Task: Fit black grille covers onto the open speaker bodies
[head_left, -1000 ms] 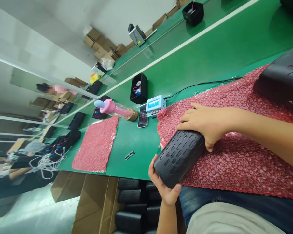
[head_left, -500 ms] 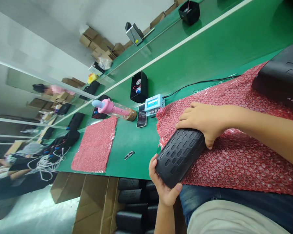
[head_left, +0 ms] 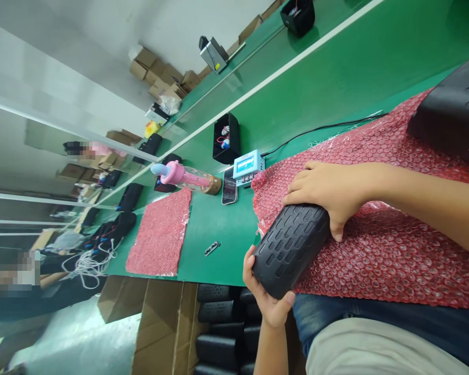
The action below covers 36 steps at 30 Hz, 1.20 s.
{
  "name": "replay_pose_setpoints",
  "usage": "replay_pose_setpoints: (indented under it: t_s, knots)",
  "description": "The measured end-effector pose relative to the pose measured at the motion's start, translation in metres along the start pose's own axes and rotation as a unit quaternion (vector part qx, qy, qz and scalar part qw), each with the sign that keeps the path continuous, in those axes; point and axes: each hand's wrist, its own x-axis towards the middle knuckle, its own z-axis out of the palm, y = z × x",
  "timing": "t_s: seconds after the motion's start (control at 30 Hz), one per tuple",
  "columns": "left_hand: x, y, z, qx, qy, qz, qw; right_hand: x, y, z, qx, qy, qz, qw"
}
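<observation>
A black speaker housing (head_left: 291,247) with raised oblong patterns is tilted over the edge of a red bubble-wrap sheet (head_left: 359,260). My left hand (head_left: 268,291) grips its lower left end, fingers on one side and thumb on the other. Across the upper right end lies my right hand (head_left: 328,195), its fingers over the far edge and its thumb down the near side. A larger black housing (head_left: 453,109) with partly visible white lettering rests on the bubble wrap at the right.
Beyond the wrap are a blue device (head_left: 248,165) with a cable, a phone (head_left: 230,187), a pink-capped bottle (head_left: 187,178) and an open black box (head_left: 225,138). A carton (head_left: 156,323) of black housings stands below the table edge. People are at the left.
The view has shifted slightly, so the table items appear a little farther right. Both hands keep their hold on the speaker housing, which has hardly moved.
</observation>
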Motion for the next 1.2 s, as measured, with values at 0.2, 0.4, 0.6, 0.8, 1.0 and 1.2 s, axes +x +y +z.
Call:
replay_pose_setpoints:
  t_s: [0.2,0.4,0.6,0.8,1.0,1.2]
  knots:
    - [0.000,0.001,0.002,-0.022,0.001,-0.030,0.999,-0.008,0.013,-0.014,0.148,0.166,0.090,0.971]
    - [0.000,0.005,0.002,-0.067,0.003,-0.033,0.997,0.002,0.022,-0.008,0.086,0.139,0.167,0.972]
    - [-0.001,0.005,0.007,-0.049,0.000,-0.030,0.998,-0.015,-0.027,-0.022,-0.099,0.324,0.178,0.924]
    - [0.002,0.004,0.003,0.046,-0.073,-0.022,0.996,-0.030,-0.066,-0.037,-0.180,0.433,0.074,0.880]
    - [0.003,0.005,0.000,0.116,-0.097,-0.017,0.988,0.011,-0.079,-0.057,-0.159,0.282,0.157,0.933]
    - [0.002,0.006,0.011,0.043,-0.028,0.017,0.999,0.044,-0.037,0.017,-0.104,0.099,0.166,0.976]
